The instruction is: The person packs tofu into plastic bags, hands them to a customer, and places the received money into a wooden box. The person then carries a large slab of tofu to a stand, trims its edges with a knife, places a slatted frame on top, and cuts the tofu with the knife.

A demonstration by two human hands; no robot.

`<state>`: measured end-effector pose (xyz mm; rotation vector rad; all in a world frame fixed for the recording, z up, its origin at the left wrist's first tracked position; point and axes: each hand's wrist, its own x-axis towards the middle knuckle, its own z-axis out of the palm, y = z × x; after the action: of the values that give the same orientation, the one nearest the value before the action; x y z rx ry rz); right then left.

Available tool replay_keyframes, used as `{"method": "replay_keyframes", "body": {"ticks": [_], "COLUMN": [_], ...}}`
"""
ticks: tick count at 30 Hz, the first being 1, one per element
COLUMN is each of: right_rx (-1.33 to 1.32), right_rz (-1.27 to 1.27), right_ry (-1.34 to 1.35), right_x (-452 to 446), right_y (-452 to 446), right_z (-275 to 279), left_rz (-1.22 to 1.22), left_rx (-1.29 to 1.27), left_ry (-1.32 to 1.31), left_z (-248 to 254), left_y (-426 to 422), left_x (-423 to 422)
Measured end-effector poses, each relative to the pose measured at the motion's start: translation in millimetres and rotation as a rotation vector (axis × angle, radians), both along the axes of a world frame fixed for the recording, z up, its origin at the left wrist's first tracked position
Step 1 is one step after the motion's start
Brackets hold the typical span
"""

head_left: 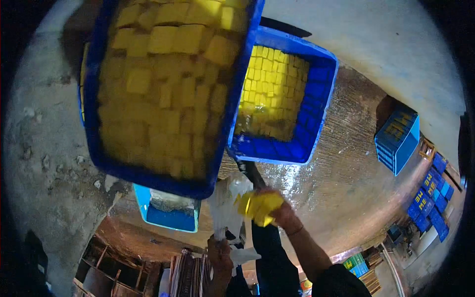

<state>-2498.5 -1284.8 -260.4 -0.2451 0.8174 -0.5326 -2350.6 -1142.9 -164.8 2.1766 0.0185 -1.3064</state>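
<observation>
The ridged floor (341, 133) glistens wet. The right hand (286, 217) curls its fingers around yellow blocks (260, 207), which could slip if slick; the left hand (219, 253) seemingly pinches a plastic bag (223, 205), which the large blue crate's (148, 181) near right corner could snag.

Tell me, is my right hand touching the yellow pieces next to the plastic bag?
Touching. The head view shows the right hand grasping the yellow pieces, with no gap between them.
</observation>
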Motion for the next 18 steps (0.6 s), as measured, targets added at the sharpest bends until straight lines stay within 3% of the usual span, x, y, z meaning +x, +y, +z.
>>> {"method": "replay_keyframes", "body": {"ticks": [2,4,5,7,8,9,11,12,14,15,18], "right_rx": [0.005,-0.237,-0.254,-0.588,-0.621,-0.873,-1.294,-1.322,-1.187,-1.466,-1.713], "right_rz": [0.169,0.469,0.481,0.83,0.833,0.839,0.967,0.963,1.339,1.203,1.221], "right_ry": [-0.161,0.013,0.008,0.533,0.528,0.686,0.924,0.927,0.77,0.767,0.693], "right_x": [12.0,20.0,25.3,38.0,45.1,50.9,61.1,66.7,67.3,65.1,78.4], "right_y": [16.2,36.2,45.1,58.2,59.8,61.4,45.5,27.1,-0.8,-4.6,-33.4], "right_z": [19.9,27.9,37.2,66.2,82.4,101.4,150.9,174.8,212.4,220.4,249.9], "left_rz": [0.037,0.076,0.109,0.161,0.038,-0.084,-0.011,0.046,0.007,0.06,0.143], "left_rx": [-0.022,-0.041,-0.119,-0.218,-0.245,-0.266,-0.325,-0.365,-0.447,-0.502,-0.611], "left_ry": [-0.039,-0.078,-0.043,-0.02,-0.07,-0.121,-0.092,-0.054,-0.108,-0.094,-0.088], "left_z": [16.3,35.3,44.2,57.4,62.2,68.1,93.3,109.2,141.7,157.7,181.1], "left_y": [-3.3,4.0,12.0,30.9,39.4,47.3,42.7,34.8,18.1,8.5,-19.5], "left_x": [-3.0,-0.5,1.1,2.5,5.7,8.9,26.1,39.2,58.5,67.1,98.0]}}
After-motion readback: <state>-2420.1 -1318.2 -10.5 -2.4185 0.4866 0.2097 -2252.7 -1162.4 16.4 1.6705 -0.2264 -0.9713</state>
